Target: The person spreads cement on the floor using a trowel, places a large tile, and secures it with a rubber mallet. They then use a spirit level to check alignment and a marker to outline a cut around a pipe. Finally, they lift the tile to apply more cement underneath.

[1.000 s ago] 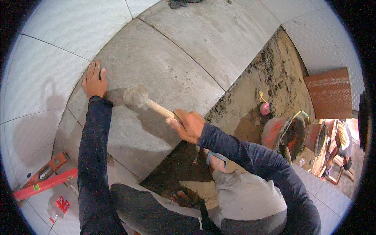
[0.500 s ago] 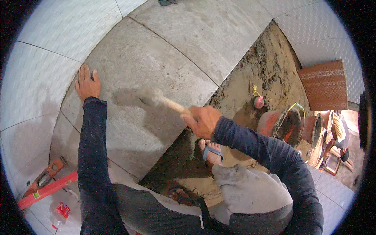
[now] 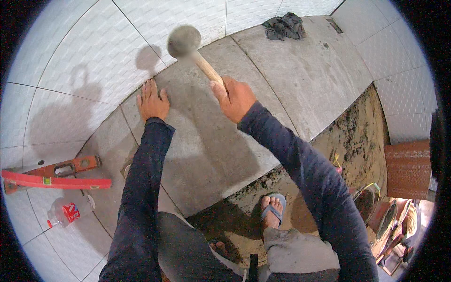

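Observation:
My right hand [image 3: 235,99] is wrapped round the wooden handle of a mallet [image 3: 184,41], whose dark round head is raised above the floor near the wall. Under it lies a large grey floor tile [image 3: 188,155], dusty on top. My left hand [image 3: 153,101] rests flat on that tile close to the wall's foot, fingers stretched out and holding nothing. The white textured wall tiles [image 3: 141,28] rise just beyond my fingertips, with the mallet's shadow on them.
At the left lie a red spirit level [image 3: 70,182], an orange one [image 3: 84,163] and a plastic bottle [image 3: 73,211]. Wet mortar [image 3: 357,127] borders the tiles on the right, with buckets [image 3: 380,218] and a brown tile stack [image 3: 408,164] there. A dark cloth [image 3: 284,26] lies far back.
The mallet has gone up and away from the tile. My view has shifted, so the far wall and dark cloth show more. My left hand still lies flat on the tile by the wall.

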The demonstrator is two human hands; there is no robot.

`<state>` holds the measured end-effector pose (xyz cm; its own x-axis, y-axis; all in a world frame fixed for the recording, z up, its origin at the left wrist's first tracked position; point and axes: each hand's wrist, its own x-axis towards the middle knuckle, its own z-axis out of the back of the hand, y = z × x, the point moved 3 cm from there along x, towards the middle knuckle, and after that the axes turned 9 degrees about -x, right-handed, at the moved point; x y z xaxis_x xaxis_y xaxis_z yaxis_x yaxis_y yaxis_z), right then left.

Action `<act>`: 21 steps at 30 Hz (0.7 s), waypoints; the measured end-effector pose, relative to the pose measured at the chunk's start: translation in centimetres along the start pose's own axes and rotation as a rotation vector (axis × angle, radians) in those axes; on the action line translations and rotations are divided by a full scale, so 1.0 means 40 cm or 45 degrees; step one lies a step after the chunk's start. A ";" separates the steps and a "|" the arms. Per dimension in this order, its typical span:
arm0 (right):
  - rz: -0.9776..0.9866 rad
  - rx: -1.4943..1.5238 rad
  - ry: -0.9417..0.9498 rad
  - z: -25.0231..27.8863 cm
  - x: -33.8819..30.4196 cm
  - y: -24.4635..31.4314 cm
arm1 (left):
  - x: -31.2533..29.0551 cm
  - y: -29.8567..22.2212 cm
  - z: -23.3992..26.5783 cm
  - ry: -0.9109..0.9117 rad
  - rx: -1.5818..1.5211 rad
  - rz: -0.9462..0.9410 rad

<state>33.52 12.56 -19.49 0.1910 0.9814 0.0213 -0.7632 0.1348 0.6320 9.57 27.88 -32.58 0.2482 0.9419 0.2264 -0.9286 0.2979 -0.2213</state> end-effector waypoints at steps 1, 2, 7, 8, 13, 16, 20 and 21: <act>-0.042 -0.114 0.084 -0.042 0.019 -0.067 | -0.003 -0.008 -0.007 0.011 0.004 -0.004; -0.072 -0.219 0.172 -0.056 0.043 -0.077 | -0.004 -0.005 -0.009 0.017 0.020 -0.002; -0.082 -0.198 0.135 -0.053 0.078 -0.046 | -0.009 0.018 0.002 0.027 0.042 0.036; -0.084 -0.256 0.142 -0.066 0.073 -0.061 | -0.007 0.010 0.000 0.033 0.038 0.038; -0.128 -0.245 0.126 -0.062 0.113 -0.075 | 0.000 0.008 -0.003 0.028 0.009 0.027; -0.141 -0.230 0.096 -0.085 0.113 -0.092 | -0.001 0.007 -0.005 0.019 0.016 0.019; -0.151 -0.277 0.132 -0.079 0.135 -0.054 | 0.000 0.018 -0.001 -0.004 0.073 0.009; -0.122 -0.257 0.077 -0.077 0.129 -0.040 | -0.004 0.022 0.000 -0.002 0.084 0.009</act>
<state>33.83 17.82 -22.78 0.2355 0.9684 -0.0817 -0.8524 0.2462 0.4612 8.70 27.98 -32.81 0.2415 0.9435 0.2268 -0.9465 0.2806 -0.1595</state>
